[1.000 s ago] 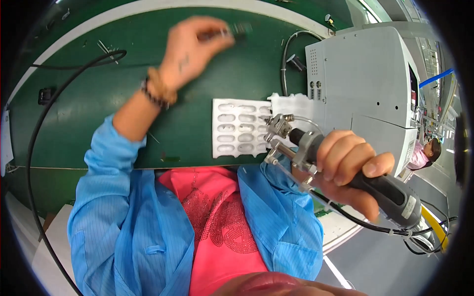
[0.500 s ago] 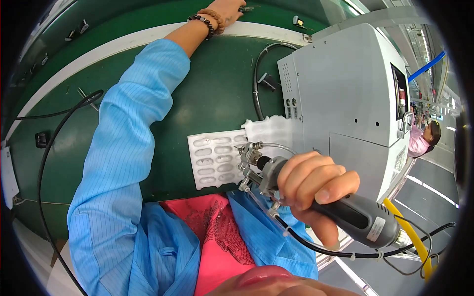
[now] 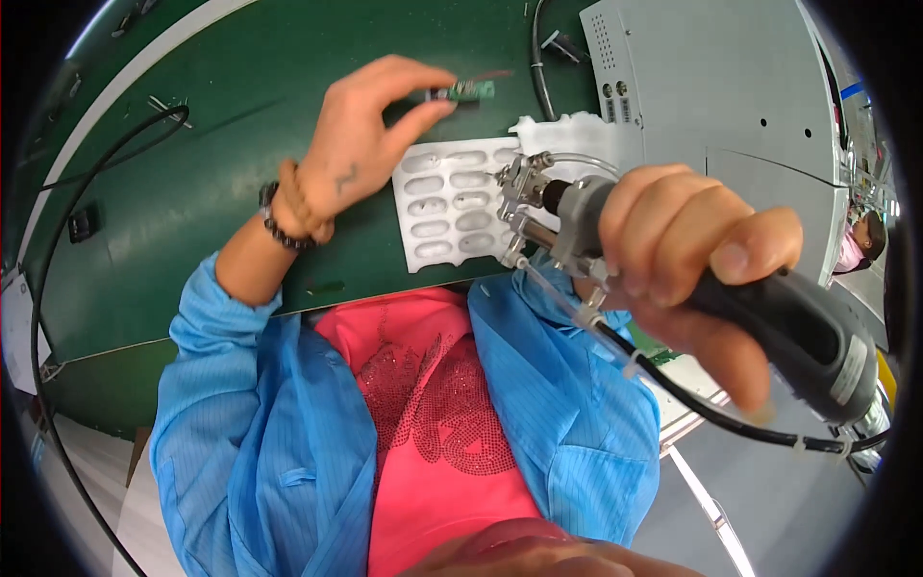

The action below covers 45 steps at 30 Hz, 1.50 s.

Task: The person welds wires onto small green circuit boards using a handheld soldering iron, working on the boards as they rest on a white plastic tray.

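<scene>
Pinches a board (image 3: pixel 476 90) in left grip (image 3: pixel 361 135), beyond the tray (image 3: pixel 448 216); clasps a tool (image 3: pixel 798 322) in right grip (image 3: pixel 694 236), right of the tray.

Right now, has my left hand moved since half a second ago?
Yes: your left hand has come back toward you, from beyond the white strip to its near side.

At 12 o'clock, the circuit board (image 3: pixel 475 90) is green, the tray (image 3: pixel 449 192) white; at 3, the tool (image 3: pixel 796 322) black and grey; at 6, the shirt (image 3: pixel 428 413) pink with dark dots; at 8, the jacket (image 3: pixel 226 423) pinstriped blue.
</scene>
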Motion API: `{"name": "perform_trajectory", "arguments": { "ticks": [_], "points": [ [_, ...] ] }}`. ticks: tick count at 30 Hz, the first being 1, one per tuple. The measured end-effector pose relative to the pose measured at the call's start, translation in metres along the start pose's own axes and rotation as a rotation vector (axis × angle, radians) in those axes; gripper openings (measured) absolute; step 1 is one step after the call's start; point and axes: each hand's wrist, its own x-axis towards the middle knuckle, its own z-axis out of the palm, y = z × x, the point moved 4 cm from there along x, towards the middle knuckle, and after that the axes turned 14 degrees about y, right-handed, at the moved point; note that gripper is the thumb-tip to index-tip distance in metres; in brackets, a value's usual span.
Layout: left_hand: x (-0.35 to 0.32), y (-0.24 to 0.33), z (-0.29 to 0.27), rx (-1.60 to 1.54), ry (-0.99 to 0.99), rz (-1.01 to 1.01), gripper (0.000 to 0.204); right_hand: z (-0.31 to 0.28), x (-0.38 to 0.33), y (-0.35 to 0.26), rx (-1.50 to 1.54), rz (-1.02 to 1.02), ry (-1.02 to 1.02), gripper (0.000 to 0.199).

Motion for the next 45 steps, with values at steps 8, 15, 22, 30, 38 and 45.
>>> {"name": "perform_trajectory", "arguments": {
  "ticks": [8, 15, 22, 30, 38, 45],
  "points": [
    [-0.052, 0.007, 0.003, 0.111, 0.035, 0.132, 0.021, 0.007, -0.007, 0.000, 0.049, -0.032, 0.022, 0.073],
    [-0.062, -0.003, 0.010, 0.049, 0.059, 0.033, 0.027, 0.017, -0.002, 0.008, 0.045, -0.011, 0.042, 0.073],
    [-0.062, -0.011, 0.009, 0.018, 0.089, 0.011, 0.026, 0.024, 0.004, 0.031, 0.026, 0.018, 0.043, 0.074],
    [-0.052, -0.005, -0.011, -0.027, 0.029, 0.008, 0.026, 0.044, 0.018, 0.035, -0.025, 0.024, 0.097, 0.074],
    [-0.049, -0.007, 0.001, 0.002, 0.026, 0.028, 0.024, 0.025, 0.013, 0.038, 0.010, 0.000, 0.103, 0.075],
    [-0.050, -0.008, 0.004, -0.016, 0.010, -0.005, 0.025, 0.032, 0.016, 0.043, -0.014, 0.065, 0.056, 0.065]
  ]
}}
